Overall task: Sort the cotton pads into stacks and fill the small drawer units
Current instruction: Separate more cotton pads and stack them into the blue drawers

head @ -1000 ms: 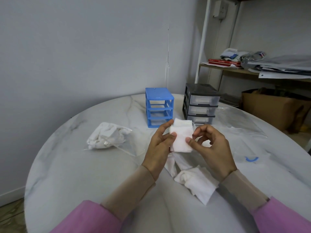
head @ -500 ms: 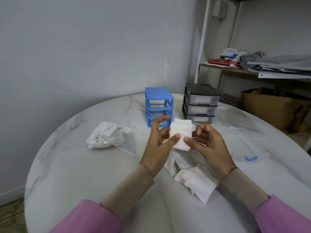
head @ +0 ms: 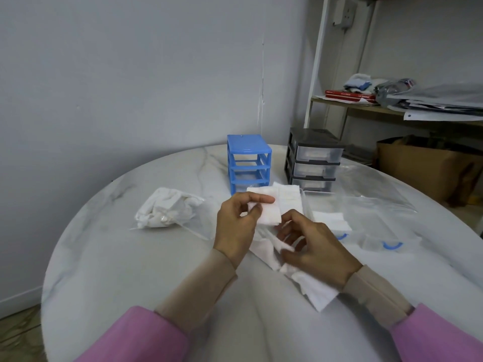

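Left hand [head: 236, 226] pinches a small stack of cotton pads [head: 266, 207] — right hand [head: 313, 250], fingers loosely curled, rests on loose pads [head: 311, 288] near the table's [head: 130, 270] front edge.

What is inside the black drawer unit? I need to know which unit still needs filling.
Through the clear fronts of the black drawer unit, pale white contents show in all three drawers, probably cotton pads. How full they are cannot be told; the fronts are hazy.

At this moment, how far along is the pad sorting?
Partly done: the grey drawer unit shows white in its drawers. In hand: left hand pinches a pad stack; right hand reaches the loose pads. Left: the blue unit looks empty, bagged pads wait.
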`<state>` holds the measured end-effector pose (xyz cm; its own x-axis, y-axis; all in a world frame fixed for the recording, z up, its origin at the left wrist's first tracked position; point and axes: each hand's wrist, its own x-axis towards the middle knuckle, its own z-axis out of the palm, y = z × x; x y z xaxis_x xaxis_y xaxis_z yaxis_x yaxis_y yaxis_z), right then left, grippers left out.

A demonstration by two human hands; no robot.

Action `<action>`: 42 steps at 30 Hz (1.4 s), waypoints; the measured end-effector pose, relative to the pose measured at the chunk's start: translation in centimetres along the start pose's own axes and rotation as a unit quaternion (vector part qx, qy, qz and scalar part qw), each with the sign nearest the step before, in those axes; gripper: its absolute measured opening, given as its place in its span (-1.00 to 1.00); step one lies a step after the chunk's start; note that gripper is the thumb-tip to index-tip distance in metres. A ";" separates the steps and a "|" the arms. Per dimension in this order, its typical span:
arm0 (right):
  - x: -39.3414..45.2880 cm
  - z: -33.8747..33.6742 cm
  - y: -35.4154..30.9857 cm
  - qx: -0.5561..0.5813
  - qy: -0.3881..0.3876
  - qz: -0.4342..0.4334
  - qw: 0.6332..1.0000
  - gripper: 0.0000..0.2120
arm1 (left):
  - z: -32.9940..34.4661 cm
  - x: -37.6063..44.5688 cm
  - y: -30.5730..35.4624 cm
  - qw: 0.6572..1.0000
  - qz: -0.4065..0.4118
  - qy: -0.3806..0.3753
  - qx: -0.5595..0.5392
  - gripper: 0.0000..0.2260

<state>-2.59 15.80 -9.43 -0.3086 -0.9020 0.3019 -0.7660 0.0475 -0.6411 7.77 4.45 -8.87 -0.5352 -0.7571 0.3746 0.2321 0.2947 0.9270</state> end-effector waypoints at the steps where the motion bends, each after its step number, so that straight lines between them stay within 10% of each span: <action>1: 0.0 -0.1 0.0 0.011 0.020 0.002 1.000 -0.68 | 0.0 0.0 0.0 1.000 -0.002 -0.003 0.000 -0.66; 12: 0.6 -1.1 0.6 0.157 0.268 0.030 0.950 -0.73 | -0.2 0.0 -0.2 1.000 -0.005 0.013 -0.017 -0.71; 19: 0.7 -1.3 -0.3 0.324 0.242 0.003 0.915 -0.71 | 0.1 -0.2 -0.3 0.999 -0.016 -0.016 -0.030 -0.68; 42: 0.7 -1.0 -0.4 0.326 0.235 -0.020 0.916 -0.79 | 0.6 -0.4 -0.3 0.997 -0.002 -0.078 -0.011 -0.61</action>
<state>-3.03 15.60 -8.26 -0.6132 -0.6066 0.5060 -0.3297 -0.3856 -0.8617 7.46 4.99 -9.31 -0.6553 -0.6578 0.3712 0.2472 0.2776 0.9283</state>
